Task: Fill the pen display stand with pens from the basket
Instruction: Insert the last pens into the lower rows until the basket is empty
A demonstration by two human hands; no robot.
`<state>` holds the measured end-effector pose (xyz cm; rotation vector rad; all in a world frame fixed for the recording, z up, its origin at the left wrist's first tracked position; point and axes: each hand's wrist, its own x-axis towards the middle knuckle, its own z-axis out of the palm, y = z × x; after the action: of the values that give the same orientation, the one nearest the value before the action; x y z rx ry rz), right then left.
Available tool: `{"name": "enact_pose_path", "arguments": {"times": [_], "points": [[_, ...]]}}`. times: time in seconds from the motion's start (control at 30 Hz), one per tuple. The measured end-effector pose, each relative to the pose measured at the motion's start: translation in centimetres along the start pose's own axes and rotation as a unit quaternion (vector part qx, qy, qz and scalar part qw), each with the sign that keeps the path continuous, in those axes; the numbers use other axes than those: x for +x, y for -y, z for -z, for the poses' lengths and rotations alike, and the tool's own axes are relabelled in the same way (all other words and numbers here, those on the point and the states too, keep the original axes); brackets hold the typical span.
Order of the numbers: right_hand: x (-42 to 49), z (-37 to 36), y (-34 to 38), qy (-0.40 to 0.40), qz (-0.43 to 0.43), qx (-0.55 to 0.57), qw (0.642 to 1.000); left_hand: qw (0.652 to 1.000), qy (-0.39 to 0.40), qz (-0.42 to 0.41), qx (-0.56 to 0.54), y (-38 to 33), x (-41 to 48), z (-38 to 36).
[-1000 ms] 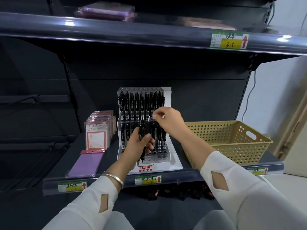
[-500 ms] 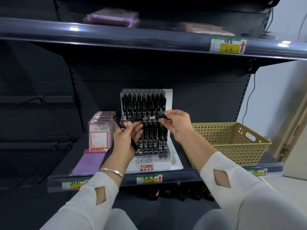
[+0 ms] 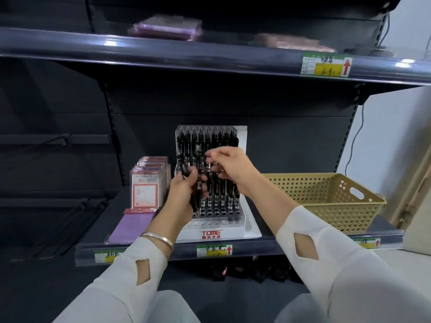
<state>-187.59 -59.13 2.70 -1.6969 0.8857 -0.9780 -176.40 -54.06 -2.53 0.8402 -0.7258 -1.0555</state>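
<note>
A dark metal shelving unit fills the scene, its matt back panel [image 3: 279, 136] flanked by a slotted upright [image 3: 114, 141] on the left. The glossy front rail of the upper shelf [image 3: 210, 54] catches bright highlights [image 3: 110, 43]. At far right stands a white wall [image 3: 396, 124] with a thin cable [image 3: 352, 145] hanging down it, and beside it a wooden frame [image 3: 417, 187].

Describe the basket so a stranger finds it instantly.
Find the dark shelf carrying the white pen stand. The basket sits at its right end, beside the stand. It is tan plastic with walls full of small holes and a handle slot, the only open container there.
</note>
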Motion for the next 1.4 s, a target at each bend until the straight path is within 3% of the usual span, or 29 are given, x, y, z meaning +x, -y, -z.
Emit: {"name": "enact_pose_path", "arguments": {"times": [0.2, 0.33, 0.5, 0.7, 0.9, 1.17, 1.4], "points": [[0.3, 0.3, 0.5, -0.004, 0.049, -0.052, 0.997, 0.994, 0.067, 0.000, 0.083, 0.8, -0.5, -0.1], [0.4, 0.9, 0.1, -0.018, 0.031, -0.064, 0.997, 0.991, 0.065, -0.004, 0.120, 0.9, -0.5, 0.0], [0.5, 2.1, 0.0, -0.076, 0.083, -0.146, 0.983, 0.969, 0.009, -0.074, 0.236, 1.4, 0.2, 0.1], [0.6, 2.6, -2.2, -0.113, 0.093, -0.237, 0.961, 0.967, 0.003, -0.067, 0.246, 1.8, 0.2, 0.4], [0.6, 2.0, -3.4, -0.089, 0.072, -0.318, 0.941, 0.963, 0.021, -0.045, 0.264, 2.7, 0.3, 0.5], [1.1, 1.6, -4.1, -0.091, 0.067, -0.505, 0.856, 0.955, 0.016, -0.022, 0.295, 3.3, 0.4, 1.0], [1.1, 1.6, -4.6, -0.063, 0.044, -0.478, 0.875, 0.971, 0.009, -0.040, 0.235, 3.6, 0.3, 1.3]]}}
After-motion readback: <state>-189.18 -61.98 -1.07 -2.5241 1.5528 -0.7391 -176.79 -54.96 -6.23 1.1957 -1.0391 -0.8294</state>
